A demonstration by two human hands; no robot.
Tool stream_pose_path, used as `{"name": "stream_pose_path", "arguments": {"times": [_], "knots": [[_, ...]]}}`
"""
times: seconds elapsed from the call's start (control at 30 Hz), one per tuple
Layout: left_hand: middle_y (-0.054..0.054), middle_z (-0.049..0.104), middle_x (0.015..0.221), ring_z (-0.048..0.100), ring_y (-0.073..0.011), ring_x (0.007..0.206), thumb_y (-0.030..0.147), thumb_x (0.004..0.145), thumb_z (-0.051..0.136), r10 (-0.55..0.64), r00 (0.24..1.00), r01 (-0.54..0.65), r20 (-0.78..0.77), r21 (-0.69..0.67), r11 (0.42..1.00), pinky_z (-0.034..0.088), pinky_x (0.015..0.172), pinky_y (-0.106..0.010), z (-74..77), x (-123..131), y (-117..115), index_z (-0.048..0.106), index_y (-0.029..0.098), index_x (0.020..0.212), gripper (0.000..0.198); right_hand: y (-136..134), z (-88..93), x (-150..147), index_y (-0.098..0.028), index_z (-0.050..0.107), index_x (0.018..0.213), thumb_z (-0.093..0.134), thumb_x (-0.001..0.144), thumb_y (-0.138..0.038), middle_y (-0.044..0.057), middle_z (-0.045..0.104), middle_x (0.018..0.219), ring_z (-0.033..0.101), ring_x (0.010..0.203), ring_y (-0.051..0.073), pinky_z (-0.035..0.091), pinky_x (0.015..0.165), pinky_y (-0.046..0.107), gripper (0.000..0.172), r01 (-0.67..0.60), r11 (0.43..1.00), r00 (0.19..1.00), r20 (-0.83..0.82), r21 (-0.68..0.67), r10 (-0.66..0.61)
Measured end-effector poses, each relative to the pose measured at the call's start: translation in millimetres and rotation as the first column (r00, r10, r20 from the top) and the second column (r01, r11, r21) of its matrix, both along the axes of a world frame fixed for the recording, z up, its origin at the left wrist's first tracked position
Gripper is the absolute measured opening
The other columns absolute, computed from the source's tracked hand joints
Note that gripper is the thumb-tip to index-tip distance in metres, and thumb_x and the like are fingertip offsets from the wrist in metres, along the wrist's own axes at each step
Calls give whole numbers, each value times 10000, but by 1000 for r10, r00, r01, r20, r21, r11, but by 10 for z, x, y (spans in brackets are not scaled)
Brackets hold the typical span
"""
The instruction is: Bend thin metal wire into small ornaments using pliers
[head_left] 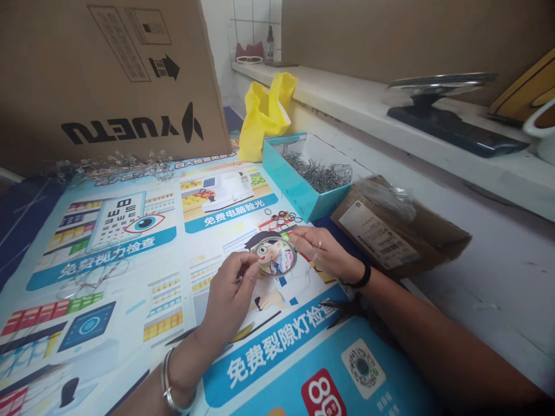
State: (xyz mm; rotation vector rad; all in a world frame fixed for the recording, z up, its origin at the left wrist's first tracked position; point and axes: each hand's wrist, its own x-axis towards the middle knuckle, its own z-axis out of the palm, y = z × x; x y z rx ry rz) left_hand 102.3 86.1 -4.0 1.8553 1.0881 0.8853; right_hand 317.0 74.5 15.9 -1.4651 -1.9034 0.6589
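Observation:
A thin, dark round loop (274, 275), wire-like, is stretched between my hands above the printed sheet (236, 242), whose cartoon face shows through it. My left hand (229, 292), wearing a silver bangle (167, 378), pinches the loop's left side. At its upper right, the fingers of my right hand (323, 249) are closed on the same loop. A black band circles my right wrist. Several small dark rings (284, 219) lie on the sheet just beyond my hands. Beneath my right forearm, dark pointed blades (340, 309) stick out, their other end hidden.
An open turquoise box (288, 185) holds a tangle of thin wire pieces (321, 175). Right of it sits a brown carton (385, 228); behind stands a yellow bag (260, 124). A large cardboard box (113, 75) and clear wiry pieces (151, 167) are at back left. A ledge (347, 95) runs right.

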Motion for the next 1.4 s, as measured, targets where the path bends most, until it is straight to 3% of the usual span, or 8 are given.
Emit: {"name": "stream_pose_path", "arguments": {"times": [0.1,0.17,0.4,0.7,0.93,1.4], "knots": [[-12,642,856,599,-152,775,336,867,491,48,998,-45,29,-83,996,451,700,-271,-8,9,18,563,208,945,166,36,-100,18,-181,463,650,305,932,-331,24,497,636,443,606,131,322,592,255,356,111,979,948,277,173,-157],[-6,642,834,597,-149,757,344,859,499,81,996,-76,34,-118,990,450,690,-268,4,13,21,566,207,941,173,42,-139,13,-181,485,661,303,936,-343,33,522,635,453,604,137,318,595,256,367,134,967,914,350,218,-205],[-3,632,792,581,-140,715,359,844,512,176,983,-160,60,-211,964,443,642,-254,57,22,11,566,197,917,185,45,-211,-5,-184,509,655,337,939,-383,27,553,644,470,603,117,328,592,225,387,122,967,928,320,222,-191],[-5,629,790,578,-136,698,347,840,513,171,984,-157,53,-210,965,442,631,-254,33,26,31,570,194,920,182,70,-282,-29,-177,510,624,376,928,-396,22,554,617,488,589,112,326,588,222,398,150,962,925,311,229,-218],[-12,636,803,585,-144,707,354,834,515,175,983,-162,51,-206,965,441,605,-252,39,24,27,574,192,915,191,85,-328,-49,-172,573,736,337,943,-418,50,623,708,542,670,128,349,636,223,399,174,957,906,344,231,-248],[7,624,750,549,-123,645,350,833,517,161,986,-150,43,-194,970,428,588,-238,29,31,27,580,200,887,172,100,-361,-55,-195,618,802,361,929,-464,40,628,735,540,691,134,359,636,221,393,181,967,950,224,180,-219]]}}
